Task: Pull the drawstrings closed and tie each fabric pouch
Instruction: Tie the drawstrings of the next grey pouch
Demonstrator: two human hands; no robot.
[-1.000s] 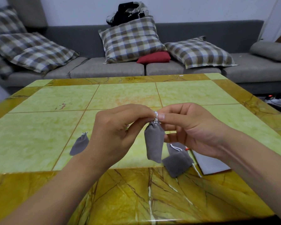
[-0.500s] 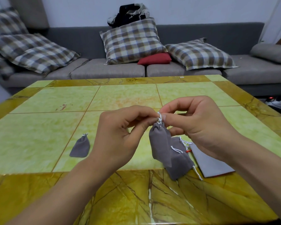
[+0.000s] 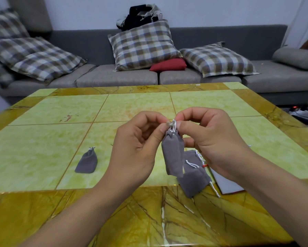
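A small grey fabric pouch (image 3: 173,154) hangs above the table, its gathered neck held between both hands. My left hand (image 3: 137,147) pinches the white drawstring (image 3: 172,124) at the neck from the left. My right hand (image 3: 208,138) pinches the same drawstring from the right. Under the hanging pouch lies a heap of grey pouches (image 3: 193,177) with loose white strings. One closed grey pouch (image 3: 87,162) lies alone on the table to the left.
A flat grey sheet (image 3: 224,184) lies under my right wrist near the table's front. The yellow-green tiled table (image 3: 42,139) has a brown marbled border. A grey sofa (image 3: 114,77) with plaid cushions stands behind it. Cables lie on the floor at far right.
Both hands have risen slightly with the hanging pouch and drawn closer at its neck. The pouches lying on the table have not moved.
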